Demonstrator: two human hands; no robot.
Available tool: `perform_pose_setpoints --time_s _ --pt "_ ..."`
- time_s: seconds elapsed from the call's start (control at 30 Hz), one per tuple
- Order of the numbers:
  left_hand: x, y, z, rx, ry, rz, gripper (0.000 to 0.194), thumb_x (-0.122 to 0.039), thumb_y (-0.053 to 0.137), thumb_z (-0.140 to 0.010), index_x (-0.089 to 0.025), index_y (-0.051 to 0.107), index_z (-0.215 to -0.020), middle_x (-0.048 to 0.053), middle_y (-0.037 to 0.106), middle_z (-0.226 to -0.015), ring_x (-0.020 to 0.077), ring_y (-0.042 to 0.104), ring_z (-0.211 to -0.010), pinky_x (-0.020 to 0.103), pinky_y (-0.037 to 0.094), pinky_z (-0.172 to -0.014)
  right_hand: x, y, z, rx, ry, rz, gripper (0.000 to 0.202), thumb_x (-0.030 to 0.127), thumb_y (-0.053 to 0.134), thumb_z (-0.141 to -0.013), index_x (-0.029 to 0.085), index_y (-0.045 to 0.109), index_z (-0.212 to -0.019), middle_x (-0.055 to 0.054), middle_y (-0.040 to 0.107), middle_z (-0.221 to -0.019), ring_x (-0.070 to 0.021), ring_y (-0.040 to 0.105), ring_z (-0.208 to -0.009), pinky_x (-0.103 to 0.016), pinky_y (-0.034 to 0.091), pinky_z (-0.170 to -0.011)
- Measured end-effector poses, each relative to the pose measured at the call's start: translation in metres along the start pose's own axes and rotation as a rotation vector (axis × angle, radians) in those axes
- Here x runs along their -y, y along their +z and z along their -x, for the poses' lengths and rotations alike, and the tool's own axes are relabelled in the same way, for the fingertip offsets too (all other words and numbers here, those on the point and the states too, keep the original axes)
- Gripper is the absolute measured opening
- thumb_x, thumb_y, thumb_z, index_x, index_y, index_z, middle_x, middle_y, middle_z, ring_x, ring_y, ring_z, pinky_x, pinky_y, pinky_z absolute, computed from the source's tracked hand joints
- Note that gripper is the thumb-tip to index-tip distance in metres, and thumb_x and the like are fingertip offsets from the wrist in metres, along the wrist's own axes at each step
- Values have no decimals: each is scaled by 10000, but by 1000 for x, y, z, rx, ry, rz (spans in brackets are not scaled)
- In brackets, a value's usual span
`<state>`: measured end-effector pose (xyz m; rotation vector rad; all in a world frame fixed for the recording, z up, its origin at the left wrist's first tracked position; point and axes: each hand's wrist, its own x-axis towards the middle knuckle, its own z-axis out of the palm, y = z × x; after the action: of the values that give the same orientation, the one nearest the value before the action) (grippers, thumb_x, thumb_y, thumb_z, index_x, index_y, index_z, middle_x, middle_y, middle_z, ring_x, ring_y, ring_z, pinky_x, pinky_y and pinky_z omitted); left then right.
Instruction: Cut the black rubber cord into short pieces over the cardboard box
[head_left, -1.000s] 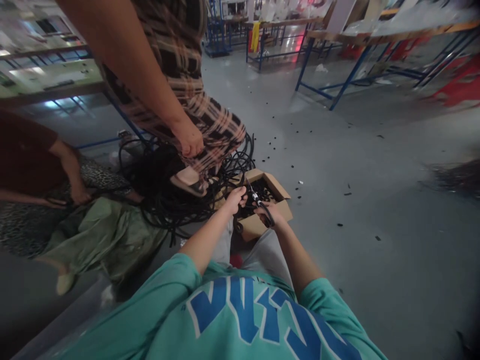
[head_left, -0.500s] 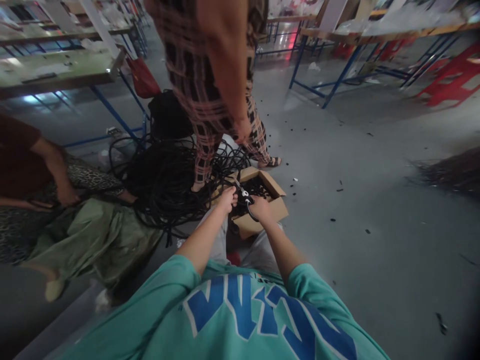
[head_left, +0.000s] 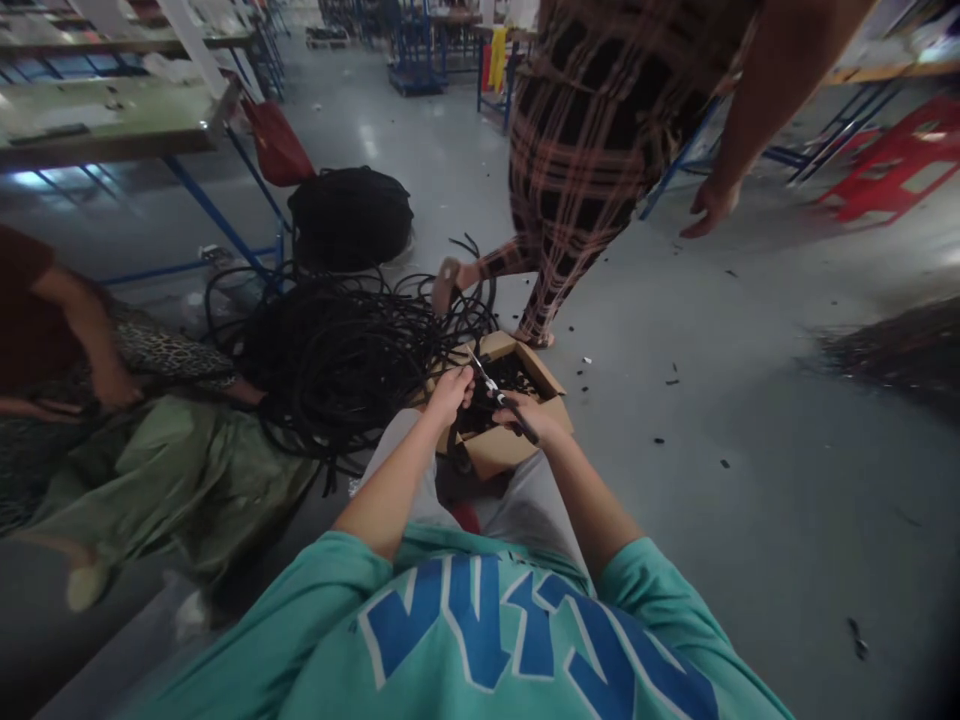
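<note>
My right hand (head_left: 531,416) grips a pair of scissors (head_left: 492,390) with black handles, its blades pointing up and left over the open cardboard box (head_left: 499,456). Close to the blades, my left hand (head_left: 450,393) is closed above the box's left side; what it pinches is too small and dark to make out. Short black pieces (head_left: 525,372) lie inside the box, which stands on the floor between my knees. A large tangled heap of black tubing (head_left: 322,350) spreads just left of the box.
A person in plaid trousers (head_left: 577,170) stands just beyond the box. Another person's hand (head_left: 116,388) is at the left, beside green cloth (head_left: 180,470). A black bundle (head_left: 352,215), workbench (head_left: 112,125) and red stool (head_left: 892,165) stand farther off. Black scraps (head_left: 658,441) dot the floor.
The person in plaid trousers has stepped right, one foot now lifted behind, uncovering the black bundle. My hands stay over the box; the scissors' handles have turned in my right hand.
</note>
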<state>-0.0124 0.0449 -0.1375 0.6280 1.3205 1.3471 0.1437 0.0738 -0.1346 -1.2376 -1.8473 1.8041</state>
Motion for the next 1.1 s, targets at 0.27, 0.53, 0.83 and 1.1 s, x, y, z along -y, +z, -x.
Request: perform_pose_setpoints --time_s 0.27,0.53,0.83,1.1 --pt "-14 3 14 30 95 -10 227 -371 542 -804 -182 418 -784 -68 435 -601 10 351 -374 138 225 -334 6 -1 19 94 30 -289 537 260 612 -537 126 573 -1055 63 497 -480 -98 467 -426 -219 395 -439" --pt "-17 7 17 -17 191 -7 221 -342 559 -802 -187 401 -820 -79 418 -594 14 344 -378 164 237 -348 12 5 28 67 -9 -347 508 211 627 -496 149 617 -1001 62 515 -547 -65 431 -437 -183 316 -401" --pt "-17 9 17 -33 207 -38 200 -309 561 -799 -193 402 -833 -87 401 -568 21 329 -380 169 222 -365 9 9 27 -16 14 -326 525 241 636 -506 94 625 -1010 105 406 -380 -50 333 -321 -187 226 -341" --pt "-11 11 8 -51 183 -19 215 -291 593 -774 -187 408 -811 -84 413 -558 24 342 -387 166 233 -380 3 12 17 -85 31 -329 490 221 610 -501 94 634 -974 108 390 -334 -54 323 -307 -185 215 -333"
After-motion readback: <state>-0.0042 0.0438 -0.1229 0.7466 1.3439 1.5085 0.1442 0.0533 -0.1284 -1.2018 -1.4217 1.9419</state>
